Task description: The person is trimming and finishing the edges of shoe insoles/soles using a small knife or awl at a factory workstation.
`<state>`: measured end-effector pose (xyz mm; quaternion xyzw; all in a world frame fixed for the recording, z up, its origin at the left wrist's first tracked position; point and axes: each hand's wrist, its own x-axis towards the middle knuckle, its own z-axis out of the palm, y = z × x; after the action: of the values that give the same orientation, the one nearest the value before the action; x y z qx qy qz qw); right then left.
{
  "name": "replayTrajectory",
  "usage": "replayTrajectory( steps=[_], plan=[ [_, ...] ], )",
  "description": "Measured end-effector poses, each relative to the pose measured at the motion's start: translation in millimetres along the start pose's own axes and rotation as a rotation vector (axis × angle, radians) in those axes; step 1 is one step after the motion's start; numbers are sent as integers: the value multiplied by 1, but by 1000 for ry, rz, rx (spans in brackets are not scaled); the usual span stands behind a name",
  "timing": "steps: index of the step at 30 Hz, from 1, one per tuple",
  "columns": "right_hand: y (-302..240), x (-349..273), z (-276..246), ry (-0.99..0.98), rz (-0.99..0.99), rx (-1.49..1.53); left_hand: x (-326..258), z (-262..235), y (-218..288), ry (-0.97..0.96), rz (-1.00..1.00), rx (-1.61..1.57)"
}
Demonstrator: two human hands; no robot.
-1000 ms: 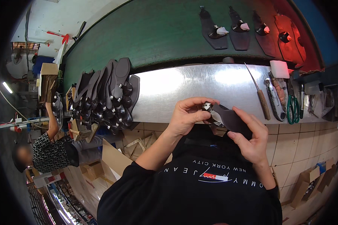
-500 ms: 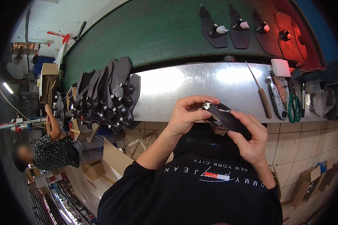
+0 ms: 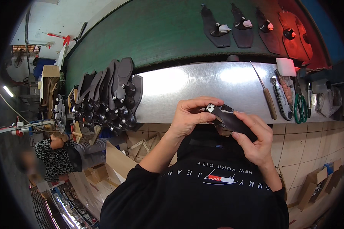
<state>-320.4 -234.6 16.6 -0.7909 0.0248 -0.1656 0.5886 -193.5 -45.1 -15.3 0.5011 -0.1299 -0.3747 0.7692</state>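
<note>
Both hands hold one black shoe sole piece [image 3: 233, 121] just in front of the shiny metal worktop [image 3: 187, 89]. My left hand [image 3: 190, 114] pinches its heel end, where a small white patch shows. My right hand [image 3: 256, 139] grips the other end from the side and below. The piece is lifted off the worktop, close to my chest.
A stack of several black soles with heels [image 3: 111, 95] stands at the worktop's left end. An awl [image 3: 266, 93], pliers [image 3: 281, 97] and green-handled scissors [image 3: 299, 107] lie on the right. More soles [image 3: 218, 26] rest on the green belt behind. Another person [image 3: 61, 156] sits lower left.
The sole piece has shifted slightly in my fingers; both hands keep their hold in nearly the same place.
</note>
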Motion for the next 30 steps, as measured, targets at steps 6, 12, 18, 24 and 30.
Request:
replayTrajectory(
  steps=[6,12,18,24,30],
  plan=[
    [-2,1,-1,-22,-8,-41,-1,0,0,-5,69,102],
    [-3,2,0,-30,-14,-66,-2,-4,-3,-11,105,195],
    [-3,4,0,-35,-61,-100,0,-6,-1,-155,238,267],
    [-1,3,3,-20,-99,-150,0,-8,-4,-210,271,286],
    [3,1,6,30,-105,-170,0,-6,-3,-194,256,326]
  ],
)
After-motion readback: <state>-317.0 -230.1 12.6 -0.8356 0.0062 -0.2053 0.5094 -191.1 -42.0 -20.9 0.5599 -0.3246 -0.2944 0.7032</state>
